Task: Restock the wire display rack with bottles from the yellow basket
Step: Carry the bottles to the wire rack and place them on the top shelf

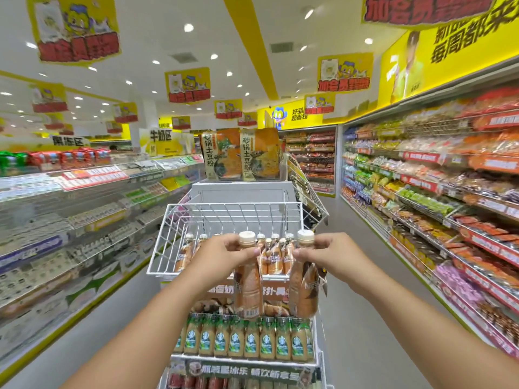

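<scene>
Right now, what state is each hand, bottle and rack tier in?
Left hand: grips the neck of the left bottle, capped, upright, in the air.
Right hand: grips the neck of the right bottle, capped, upright, in the air.
Top wire basket: partly filled; bottles stand along its front, the back is bare.
Lower shelf: a full front row of green-labelled bottles.

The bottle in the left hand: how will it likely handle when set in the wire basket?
The bottle looks full, so probably heavy for its size. Tall and narrow, it may tip on the wire basket. The left hand pinches its neck; the glossy label seems slippery.
</scene>
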A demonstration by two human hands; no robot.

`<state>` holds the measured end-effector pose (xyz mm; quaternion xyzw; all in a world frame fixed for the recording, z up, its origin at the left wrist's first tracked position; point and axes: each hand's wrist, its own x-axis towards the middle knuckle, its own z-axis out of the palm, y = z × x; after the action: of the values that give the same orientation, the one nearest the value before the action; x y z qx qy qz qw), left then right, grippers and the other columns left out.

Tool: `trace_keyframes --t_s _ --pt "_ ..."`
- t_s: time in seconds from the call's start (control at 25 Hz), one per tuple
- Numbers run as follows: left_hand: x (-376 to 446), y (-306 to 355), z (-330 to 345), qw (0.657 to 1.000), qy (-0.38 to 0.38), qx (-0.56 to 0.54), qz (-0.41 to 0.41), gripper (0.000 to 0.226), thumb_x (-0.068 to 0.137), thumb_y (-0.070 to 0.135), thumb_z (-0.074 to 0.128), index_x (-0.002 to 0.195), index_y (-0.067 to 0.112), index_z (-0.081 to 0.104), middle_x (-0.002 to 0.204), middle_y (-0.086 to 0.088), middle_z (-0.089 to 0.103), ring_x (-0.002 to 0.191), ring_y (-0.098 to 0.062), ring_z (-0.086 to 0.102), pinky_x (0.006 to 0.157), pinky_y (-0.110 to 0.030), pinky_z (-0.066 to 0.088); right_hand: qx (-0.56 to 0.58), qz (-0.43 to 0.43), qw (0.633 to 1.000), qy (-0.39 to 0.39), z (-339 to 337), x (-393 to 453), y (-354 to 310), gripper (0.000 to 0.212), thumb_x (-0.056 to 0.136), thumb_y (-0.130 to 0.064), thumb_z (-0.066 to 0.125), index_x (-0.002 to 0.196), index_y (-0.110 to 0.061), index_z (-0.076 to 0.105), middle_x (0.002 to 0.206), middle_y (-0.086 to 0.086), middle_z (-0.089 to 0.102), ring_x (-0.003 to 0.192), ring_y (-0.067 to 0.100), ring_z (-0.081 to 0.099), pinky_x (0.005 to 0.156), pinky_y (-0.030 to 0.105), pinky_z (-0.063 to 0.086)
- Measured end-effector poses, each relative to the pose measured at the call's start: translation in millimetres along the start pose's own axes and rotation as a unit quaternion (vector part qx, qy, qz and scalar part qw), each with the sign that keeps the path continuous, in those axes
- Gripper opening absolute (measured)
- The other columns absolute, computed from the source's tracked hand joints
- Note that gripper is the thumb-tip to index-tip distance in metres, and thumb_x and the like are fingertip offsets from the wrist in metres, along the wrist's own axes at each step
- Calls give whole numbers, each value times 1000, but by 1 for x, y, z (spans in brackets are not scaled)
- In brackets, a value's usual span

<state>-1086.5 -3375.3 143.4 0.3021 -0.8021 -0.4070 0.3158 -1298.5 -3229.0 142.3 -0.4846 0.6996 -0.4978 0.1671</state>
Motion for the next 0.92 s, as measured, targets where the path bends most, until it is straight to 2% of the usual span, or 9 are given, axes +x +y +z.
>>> trace_keyframes --t_s 0.16,0.24,0.32,0.48,0.6,0.76,0.84,0.92 --pt "86 -15 2 1000 -4 -22 -6 18 85 32 81 99 23 77 93 10 80 89 -9 76 96 -40 57 -9 13 1000 -5 6 86 15 18 79 -40 87 87 -24 83 80 -12 80 77 3 73 71 22 53" --pt "125 -24 6 999 -3 -38 -7 16 86 27 81 99 19 77 93 6 80 88 -11 76 95 -38 57 -6 20 1000 -1 10 123 25 15 82 -37 84 88 -23 82 81 -12 80 76 1 72 67 19 52" --pt "156 -35 12 999 -11 -51 -14 17 86 25 80 101 17 76 93 5 80 87 -11 76 91 -34 58 -12 25 1000 4 16 150 34 12 85 -34 82 86 -22 80 80 -12 80 70 -2 69 63 17 48" --pt "215 -68 26 997 -45 -54 -17 16 86 27 80 99 17 77 90 7 80 85 -8 76 81 -28 57 -32 38 999 18 33 196 56 13 87 -34 80 86 -21 79 81 -10 80 75 2 73 67 20 51" --pt "251 -95 34 997 -64 -45 -24 18 83 35 82 95 21 78 89 8 80 85 -9 76 82 -30 59 -70 63 995 25 47 223 69 17 90 -36 78 84 -20 77 80 -7 79 72 5 71 65 22 50" --pt "286 -124 42 995 -92 -9 -37 23 82 46 80 88 24 77 79 11 78 71 -6 71 67 -26 54 -85 110 990 39 62 253 84 18 91 -34 77 79 -20 74 78 -6 77 70 8 68 63 24 48" --pt "303 -139 47 992 -113 11 -48 28 82 50 78 86 22 75 76 8 77 70 -11 71 69 -30 56 -91 137 985 49 71 267 91 20 91 -35 77 80 -19 74 77 -6 76 69 9 67 65 26 49" --pt "316 -150 53 989 -134 13 -60 35 81 53 78 85 19 75 73 4 75 63 -14 66 64 -29 52 -118 167 977 53 79 274 100 25 91 -38 76 78 -18 71 70 -7 70 63 9 62 61 26 47"
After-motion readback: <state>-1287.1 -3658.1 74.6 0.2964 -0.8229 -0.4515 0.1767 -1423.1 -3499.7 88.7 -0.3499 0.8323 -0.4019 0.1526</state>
